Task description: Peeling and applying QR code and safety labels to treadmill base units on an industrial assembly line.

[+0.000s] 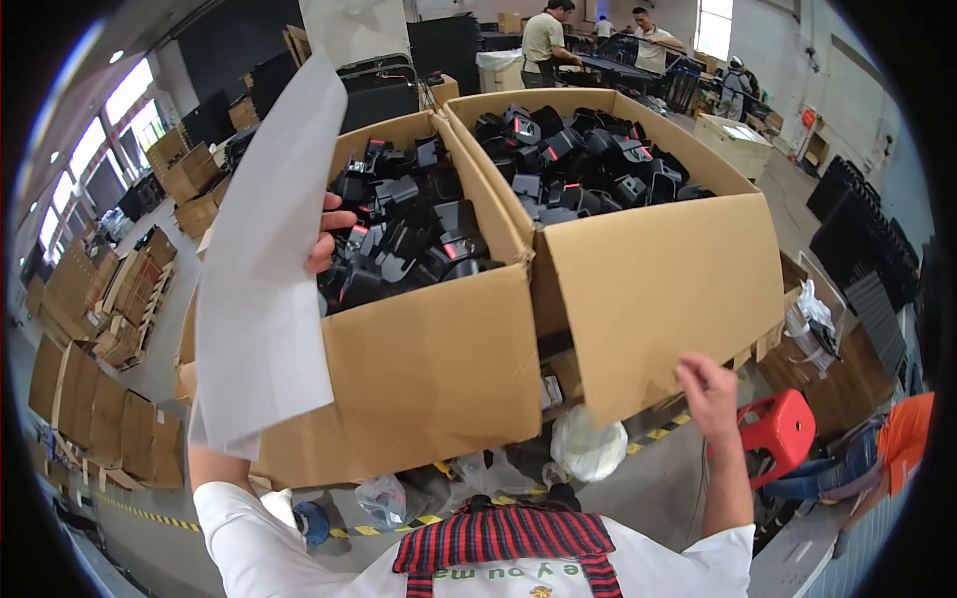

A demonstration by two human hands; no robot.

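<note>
My left hand (331,231) grips a tall stack of thin white foam sheets (267,269). Bent fingers show past its right edge, while the palm and thumb are hidden behind it. Beyond that hand, an open cardboard box (424,374) is heaped with black plastic parts (399,194), several bearing red marks. A second open box (743,174) on the right holds more black parts (578,159). Its wide flap (663,294) hangs outward toward me. My right hand (710,392) is at the flap's lower right, fingers curled in, with nothing visible in them. I cannot tell whether it touches the cardboard.
A red plastic stool (778,434) stands to my right, near a person in orange (907,439). Plastic bags (588,444) lie under the boxes by yellow-black floor tape (658,431). Cartons (110,414) stand at left. Several people (546,45) are at the back.
</note>
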